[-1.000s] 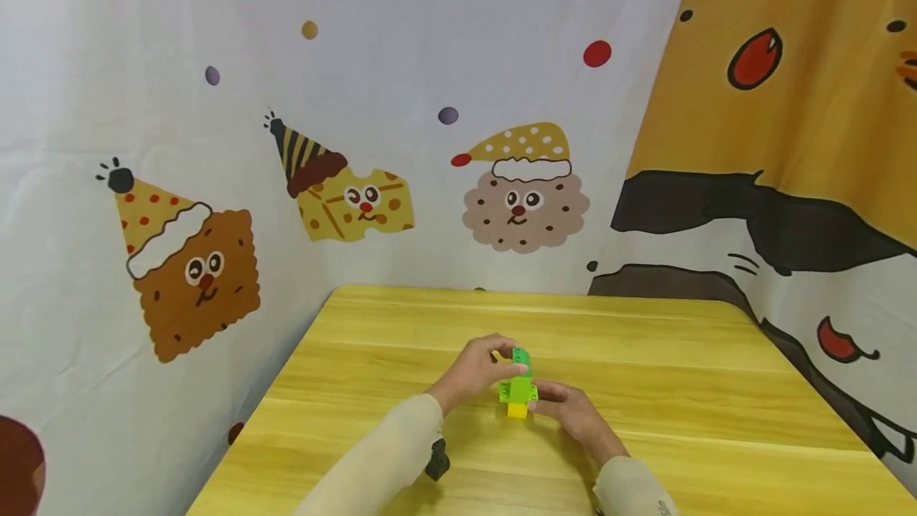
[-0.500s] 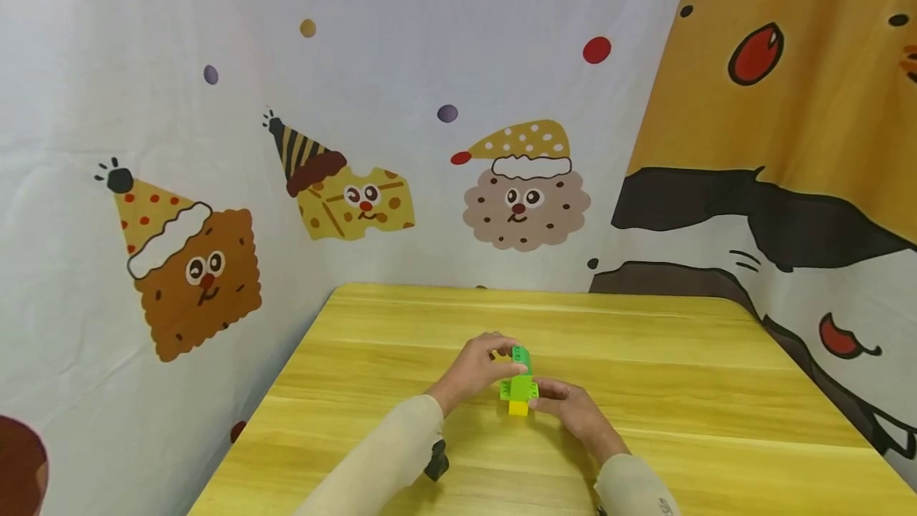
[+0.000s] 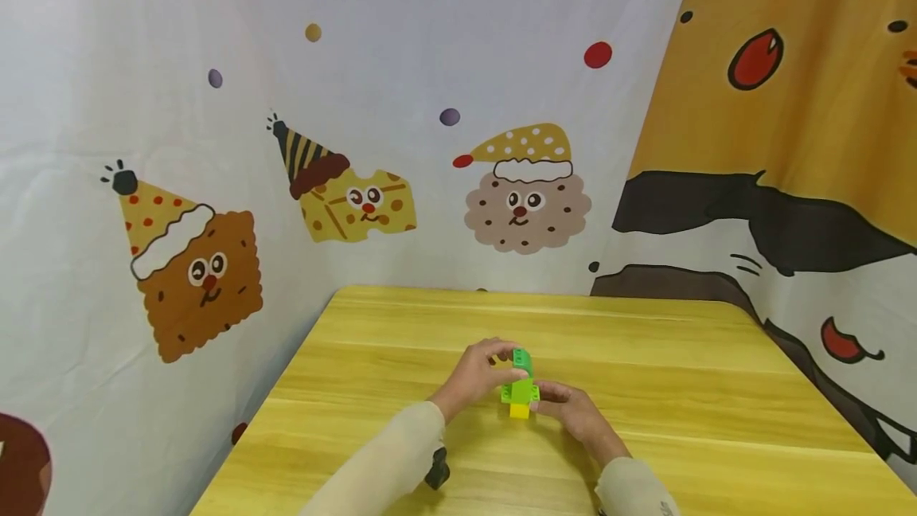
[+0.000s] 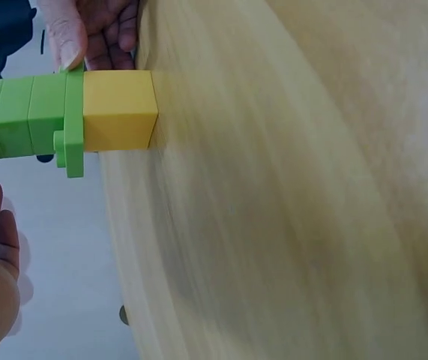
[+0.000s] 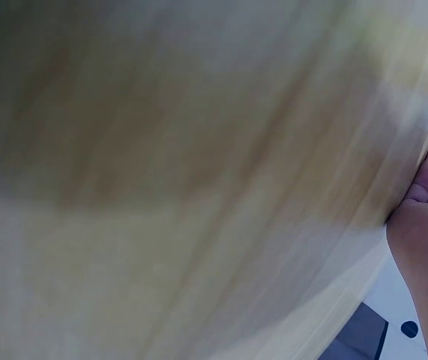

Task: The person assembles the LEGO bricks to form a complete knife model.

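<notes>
A small tower of toy building bricks stands on the wooden table. At its bottom is a yellow brick; above that come a wider green plate, several light green bricks and a darker green rounded top brick. My left hand pinches the upper part, its thumb on the near side and fingers behind. Lower down, my right hand holds the green plate's right end, the thumb pressing its edge. In the right wrist view only part of the right hand shows, at the right edge.
The yellowish wood-grain table has rounded far corners. A white cloth with cartoon prints hangs behind and to the left. A black device sits at my left wrist, below the pale sleeve.
</notes>
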Demonstrator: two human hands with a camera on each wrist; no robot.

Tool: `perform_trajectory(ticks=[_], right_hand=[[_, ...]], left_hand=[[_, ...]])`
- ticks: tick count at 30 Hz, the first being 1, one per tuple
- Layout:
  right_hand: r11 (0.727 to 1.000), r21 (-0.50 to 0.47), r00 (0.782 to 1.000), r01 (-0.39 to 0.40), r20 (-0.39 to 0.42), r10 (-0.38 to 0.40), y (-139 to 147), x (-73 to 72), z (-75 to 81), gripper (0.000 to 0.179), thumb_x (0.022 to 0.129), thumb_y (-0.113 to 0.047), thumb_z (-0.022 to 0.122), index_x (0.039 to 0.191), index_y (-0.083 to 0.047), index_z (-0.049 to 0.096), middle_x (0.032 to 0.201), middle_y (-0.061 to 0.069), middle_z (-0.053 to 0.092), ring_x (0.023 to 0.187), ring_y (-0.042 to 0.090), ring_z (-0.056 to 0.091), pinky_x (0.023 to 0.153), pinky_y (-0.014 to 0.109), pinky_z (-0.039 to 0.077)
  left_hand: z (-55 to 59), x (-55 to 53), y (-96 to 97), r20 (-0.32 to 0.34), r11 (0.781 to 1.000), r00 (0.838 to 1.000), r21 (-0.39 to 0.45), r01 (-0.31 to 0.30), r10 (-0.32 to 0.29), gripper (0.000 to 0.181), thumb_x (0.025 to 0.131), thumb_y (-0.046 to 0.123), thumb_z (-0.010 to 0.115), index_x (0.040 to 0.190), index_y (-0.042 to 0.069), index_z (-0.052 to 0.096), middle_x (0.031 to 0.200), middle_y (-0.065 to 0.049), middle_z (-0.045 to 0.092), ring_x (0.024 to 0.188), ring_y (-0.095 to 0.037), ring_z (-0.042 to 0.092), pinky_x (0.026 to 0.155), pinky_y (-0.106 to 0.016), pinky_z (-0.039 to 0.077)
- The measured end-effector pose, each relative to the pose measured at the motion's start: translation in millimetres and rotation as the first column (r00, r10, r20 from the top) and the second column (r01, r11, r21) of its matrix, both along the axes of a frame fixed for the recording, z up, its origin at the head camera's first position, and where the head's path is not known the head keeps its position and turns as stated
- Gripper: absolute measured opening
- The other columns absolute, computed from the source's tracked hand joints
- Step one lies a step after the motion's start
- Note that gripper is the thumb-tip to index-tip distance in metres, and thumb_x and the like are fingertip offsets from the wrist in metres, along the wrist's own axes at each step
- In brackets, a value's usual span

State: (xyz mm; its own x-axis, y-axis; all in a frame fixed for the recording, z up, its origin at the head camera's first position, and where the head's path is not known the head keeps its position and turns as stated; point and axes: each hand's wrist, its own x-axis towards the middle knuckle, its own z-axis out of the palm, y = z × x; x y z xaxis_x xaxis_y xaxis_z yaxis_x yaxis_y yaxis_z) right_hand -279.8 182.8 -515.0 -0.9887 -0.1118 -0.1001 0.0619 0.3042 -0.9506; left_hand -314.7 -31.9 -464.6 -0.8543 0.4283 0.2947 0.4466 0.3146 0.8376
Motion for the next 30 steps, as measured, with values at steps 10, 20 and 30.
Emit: perform_trajectory(ticks=[10,20,30], right_hand=[[1.000,0.024,1.000,-0.001,0.010,0.001,1.3,1.6,0.4,0.054,0.086,-0.034,0.078,0.130,-0.006,0.065,0.126,0.011,0.065,0.121,0.034,0.056,0.100,0.060,0.038],[1.000,0.007,1.000,0.000,0.000,0.000,0.5,1.1,-0.2,0.050,0.086,-0.031,0.079,0.127,-0.007,0.067,0.124,0.010,0.066,0.118,0.032,0.057,0.101,0.059,0.039],[0.999,-0.021,1.000,-0.031,0.001,0.032,0.2,3.1,0.5,0.051,0.088,-0.032,0.077,0.130,-0.005,0.064,0.125,0.012,0.065,0.119,0.034,0.056,0.100,0.058,0.040]], left_hand=[[0.5,1.7,-0.1,-0.028,1.000,1.000,-0.027,-0.006,0.005,0.036,0.087,0.036,0.077,0.121,0.026,0.070,0.100,0.013,0.062,0.100,-0.026,0.057,0.081,-0.030,0.045],[-2.4,1.9,1.3,0.009,1.000,1.000,0.003,-0.029,0.029,0.045,0.085,0.032,0.080,0.126,0.019,0.068,0.102,0.013,0.063,0.100,-0.019,0.057,0.084,-0.031,0.045],[-1.0,5.3,-3.9,0.031,1.000,1.000,-0.007,-0.008,0.008,0.050,0.088,0.030,0.078,0.134,0.018,0.063,0.108,0.012,0.063,0.109,-0.030,0.057,0.086,-0.033,0.046]])
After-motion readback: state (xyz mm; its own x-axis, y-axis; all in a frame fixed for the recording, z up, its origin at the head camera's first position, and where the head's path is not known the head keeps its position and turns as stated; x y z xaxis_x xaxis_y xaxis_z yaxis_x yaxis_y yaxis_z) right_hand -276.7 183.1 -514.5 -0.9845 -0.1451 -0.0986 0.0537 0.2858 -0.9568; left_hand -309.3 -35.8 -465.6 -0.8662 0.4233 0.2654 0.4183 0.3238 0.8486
